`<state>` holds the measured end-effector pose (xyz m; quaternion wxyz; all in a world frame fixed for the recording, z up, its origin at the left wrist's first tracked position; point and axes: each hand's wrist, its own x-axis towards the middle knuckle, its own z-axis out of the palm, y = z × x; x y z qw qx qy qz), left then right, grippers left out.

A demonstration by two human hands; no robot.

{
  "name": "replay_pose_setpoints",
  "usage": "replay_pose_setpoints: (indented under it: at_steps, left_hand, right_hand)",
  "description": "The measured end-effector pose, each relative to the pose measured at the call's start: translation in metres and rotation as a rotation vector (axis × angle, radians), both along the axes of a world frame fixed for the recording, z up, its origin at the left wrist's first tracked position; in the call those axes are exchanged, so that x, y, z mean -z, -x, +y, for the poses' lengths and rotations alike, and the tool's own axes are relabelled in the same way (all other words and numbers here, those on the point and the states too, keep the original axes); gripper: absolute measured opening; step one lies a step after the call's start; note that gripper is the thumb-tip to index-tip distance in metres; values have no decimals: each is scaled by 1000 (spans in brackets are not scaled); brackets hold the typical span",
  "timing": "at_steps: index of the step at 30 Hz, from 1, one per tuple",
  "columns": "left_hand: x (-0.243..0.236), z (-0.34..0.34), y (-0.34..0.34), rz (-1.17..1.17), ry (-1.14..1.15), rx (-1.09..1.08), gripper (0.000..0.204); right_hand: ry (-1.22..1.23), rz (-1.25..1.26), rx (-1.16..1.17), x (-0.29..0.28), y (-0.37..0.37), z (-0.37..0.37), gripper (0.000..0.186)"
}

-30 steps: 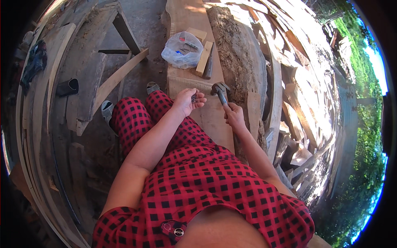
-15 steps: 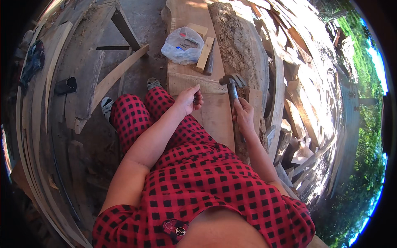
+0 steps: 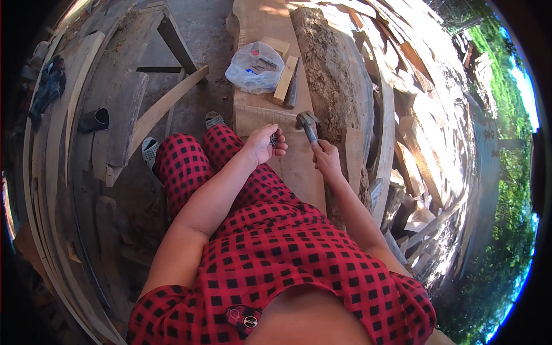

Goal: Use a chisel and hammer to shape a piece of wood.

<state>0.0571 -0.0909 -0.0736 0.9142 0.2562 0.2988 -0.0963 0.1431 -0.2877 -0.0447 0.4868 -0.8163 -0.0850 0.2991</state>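
My right hand [image 3: 327,161] is wrapped round the handle of a claw hammer [image 3: 307,121], whose metal head is raised over the wooden plank [image 3: 299,169]. Just left of it, my left hand [image 3: 263,145] is closed with the palm side turned up. Thin dark nails [image 3: 273,139] show between its curled fingers; some are hidden. A short pale board [image 3: 256,117] lies across the plank beyond my left hand, close to the hammer head.
Farther along the plank sit a clear plastic bag [image 3: 244,80] with small items, a wood block [image 3: 286,79] and a dark-handled tool [image 3: 291,95]. Split wood [image 3: 417,155] is heaped at right. Boards and a dark cup-like container [image 3: 94,120] are at left.
The hammer head has moved left and slightly down, toward my left hand, and its handle has tilted. My left hand has turned a little, showing more of the nails.
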Motion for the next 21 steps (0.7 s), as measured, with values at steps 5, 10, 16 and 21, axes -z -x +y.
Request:
replay_pose_setpoints:
  at_steps: [5,10,16,21]
  left_hand:
    - [-5,2,0,44,-28,17,23]
    - [0,-2,-4,106,-53,39,25]
    - [-6,-22,-5,109,-445,365,25]
    - [1,-25,-9,168,-447,409,25]
  right_hand:
    - [-122,-4,52,-20,11,12,27]
    - [-56,39,-14,18,0,10,27]
    - [-133,250,43,-3,10,28,20]
    - [-313,399,123,6,16,29,30]
